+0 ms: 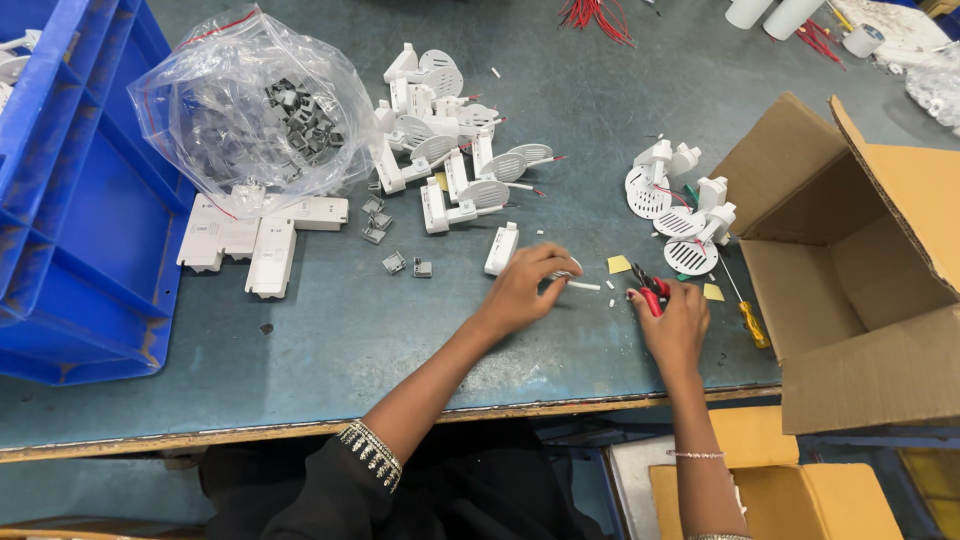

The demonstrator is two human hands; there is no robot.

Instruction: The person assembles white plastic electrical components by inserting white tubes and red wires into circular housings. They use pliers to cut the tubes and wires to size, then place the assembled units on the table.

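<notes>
A worn grey-green worktable (330,330) with a bare wooden front edge fills the view, seen from above. The open cardboard box (850,290) at the table's right end serves as the landmark here. Far to the left of the box, a blue plastic crate (70,230) sits on the table's left end. Between crate and box, nearer the crate, lies a clear plastic bag (250,110) of small grey clips, with flat white housings (260,235) just in front of it. A heap of white slotted lamp parts (445,150) with thin red wires lies mid-table, and a smaller group of the same parts (675,200) sits just beside the box's left flap. A yellow-handled screwdriver (748,318) lies close against the box.

Both arms reach forward from the near edge. The left hand (525,290), well left of the box, rests palm down with fingers curled, pinching a small white tube (583,286) that lies on the table. The right hand (675,325), near the box, is clenched around red-handled cutters (648,290), whose tips point away from the person. The tube lies between the two hands, left of the cutters. Small white offcuts and yellow paper scraps (619,264) are scattered nearby.
</notes>
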